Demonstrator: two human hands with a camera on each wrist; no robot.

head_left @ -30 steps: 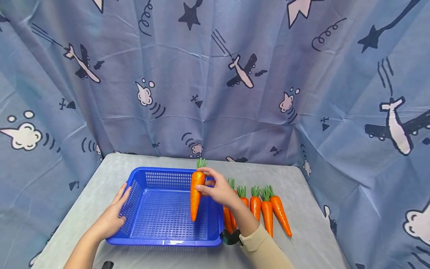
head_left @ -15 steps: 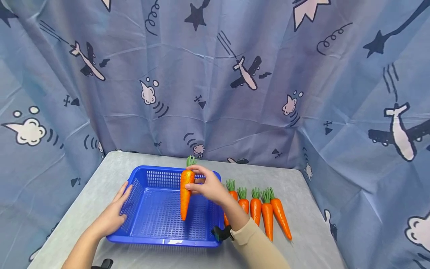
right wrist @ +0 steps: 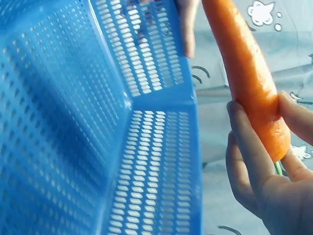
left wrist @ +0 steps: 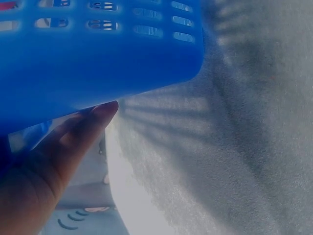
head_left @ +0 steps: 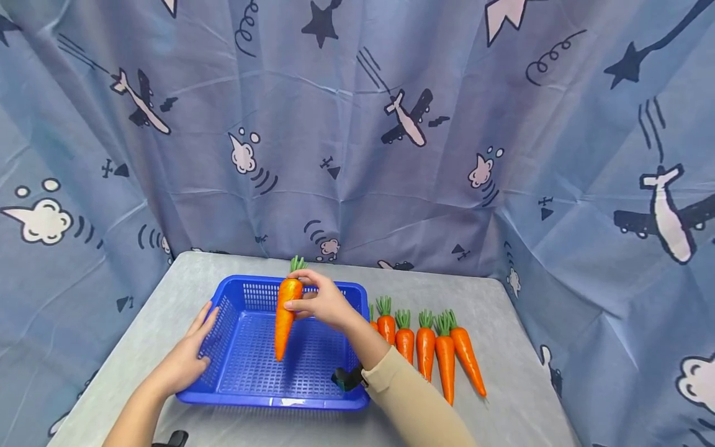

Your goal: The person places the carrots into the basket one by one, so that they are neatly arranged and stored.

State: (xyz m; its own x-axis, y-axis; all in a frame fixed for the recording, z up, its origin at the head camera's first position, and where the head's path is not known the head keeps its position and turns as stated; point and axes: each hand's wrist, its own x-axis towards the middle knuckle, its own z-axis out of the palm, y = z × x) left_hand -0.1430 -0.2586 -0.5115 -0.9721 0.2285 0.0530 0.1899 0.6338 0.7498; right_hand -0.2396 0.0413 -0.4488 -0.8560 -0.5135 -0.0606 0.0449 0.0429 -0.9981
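Note:
An orange carrot (head_left: 283, 316) with a green top hangs tip down over the blue basket (head_left: 262, 402), gripped near its thick end by my right hand (head_left: 321, 302). The right wrist view shows that carrot (right wrist: 247, 68) between thumb and fingers (right wrist: 249, 142), beside the basket's perforated wall (right wrist: 151, 171). My left hand (head_left: 187, 360) rests against the left side of the basket with its fingers fairly straight. One straight digit (left wrist: 78, 137) touches the basket's edge in the left wrist view. No carrot shows on the basket's visible floor.
Several more carrots (head_left: 426, 347) lie in a row on the grey tabletop (head_left: 519, 372), right of the basket; the right forearm partly covers some. A blue patterned curtain (head_left: 346, 155) stands behind the table and along both sides.
My right hand has carried the carrot leftward, from the basket's right part to over its middle. My left hand stays at the basket's left side. The row of carrots shows more fully.

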